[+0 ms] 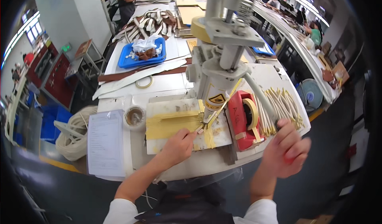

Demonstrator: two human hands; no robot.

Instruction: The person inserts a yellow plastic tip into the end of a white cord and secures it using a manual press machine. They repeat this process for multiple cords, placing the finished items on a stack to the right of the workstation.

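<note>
Cord coil: pale cord coil point(73, 138) bunched beside the left edge, apparently to leave the hands room.
Sheet: printed sheet point(106, 144) lying face-up at the left of the worktop point(175, 173), probably so it can be read at a glance.
Tape roll: wide tape roll point(135, 117) lying flat just right of the sheet, a position in which it cannot roll away.
Blue tray: blue tray point(122, 61) further back, its rim likely confining the loose white and brown scraps.
Base board: pale base board point(159, 107) under the press, partly covered with yellow tape point(167, 132), perhaps as surface protection or a placing guide.
Left grip: left grip point(177, 147) pinching the end of a narrow pale strip point(200, 129), seemingly to steady it.
Strip: at the foot of the press, over the taped board, beneath the ram; its exact contact with the tool is too small to tell.
Press: upright lever press point(215, 74) standing over the board, so its ram points down at the strip.
Dispenser: red tape dispenser point(240, 122) just right of the board, apparently for easy reach.
Strip pile: pale strips point(280, 104) laid roughly parallel, probably for picking singly.
Right grip: right grip point(286, 152) curled at the lower end of the lever point(260, 96); blur leaves me unable to tell whether it is clenched around it.
</note>
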